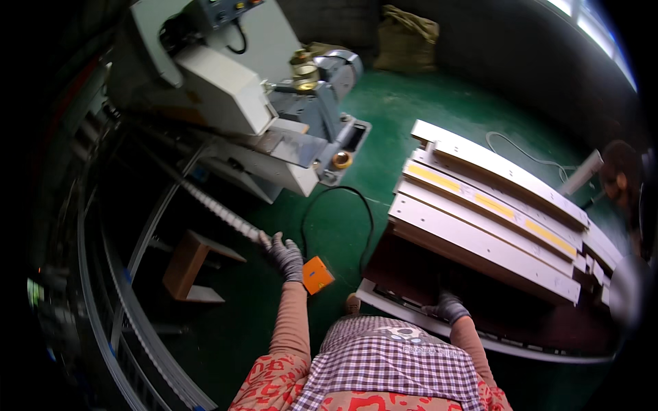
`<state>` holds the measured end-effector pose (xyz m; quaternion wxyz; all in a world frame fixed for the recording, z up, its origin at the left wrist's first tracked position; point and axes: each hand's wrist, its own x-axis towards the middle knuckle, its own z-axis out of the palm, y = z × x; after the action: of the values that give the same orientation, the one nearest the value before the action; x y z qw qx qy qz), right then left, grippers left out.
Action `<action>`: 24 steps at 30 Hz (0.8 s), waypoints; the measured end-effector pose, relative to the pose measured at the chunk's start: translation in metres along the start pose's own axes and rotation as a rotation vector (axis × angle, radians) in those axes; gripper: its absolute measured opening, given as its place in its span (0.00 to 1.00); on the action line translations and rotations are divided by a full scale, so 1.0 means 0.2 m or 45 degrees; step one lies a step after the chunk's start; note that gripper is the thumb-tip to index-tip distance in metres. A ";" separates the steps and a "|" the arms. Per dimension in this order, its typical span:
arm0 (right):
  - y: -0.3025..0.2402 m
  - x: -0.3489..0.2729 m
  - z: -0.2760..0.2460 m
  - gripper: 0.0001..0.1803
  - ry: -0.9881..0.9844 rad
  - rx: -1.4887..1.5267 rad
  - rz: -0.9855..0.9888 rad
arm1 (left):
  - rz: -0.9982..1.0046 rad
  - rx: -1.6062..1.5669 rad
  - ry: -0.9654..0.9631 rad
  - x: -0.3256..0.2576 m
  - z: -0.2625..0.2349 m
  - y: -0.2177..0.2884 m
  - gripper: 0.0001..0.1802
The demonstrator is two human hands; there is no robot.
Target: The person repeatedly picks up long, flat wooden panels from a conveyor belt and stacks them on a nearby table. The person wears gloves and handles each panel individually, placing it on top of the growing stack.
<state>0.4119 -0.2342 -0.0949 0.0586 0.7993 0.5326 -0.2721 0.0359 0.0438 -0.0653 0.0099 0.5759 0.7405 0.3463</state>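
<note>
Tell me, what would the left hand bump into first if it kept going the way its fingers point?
Probably the long white strip: the gloved left hand already reaches its near end, though depth is unclear.

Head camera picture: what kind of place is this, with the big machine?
Probably a workshop or small factory. A big grey machine stands on a green floor, and long white boards are stacked beside it.

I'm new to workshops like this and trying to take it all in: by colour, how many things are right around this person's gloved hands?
Grey gloved hands: 2, left hand gripping the pale strip, right hand resting on the lower board edge
Orange box: 1
Black cable: 1
White boards with yellow tape: 1 stack
Total: 5
</note>
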 end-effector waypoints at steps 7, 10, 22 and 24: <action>0.02 -0.01 0.02 0.73 0.005 0.038 -0.002 | 0.044 0.052 0.127 -0.02 0.04 -0.02 0.15; 0.05 0.03 0.06 0.71 0.042 -0.028 0.005 | -0.008 0.025 0.131 -0.03 0.02 -0.01 0.16; 0.05 0.04 0.05 0.71 0.019 0.045 0.024 | 0.065 0.065 0.176 -0.03 0.02 0.00 0.16; 0.03 0.03 0.04 0.72 -0.007 0.052 0.046 | 0.061 0.059 0.169 -0.03 0.01 0.01 0.15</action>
<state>0.4168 -0.2346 -0.1058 0.0485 0.8092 0.5121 -0.2840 0.0412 0.0400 -0.0686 -0.0608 0.5691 0.7334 0.3669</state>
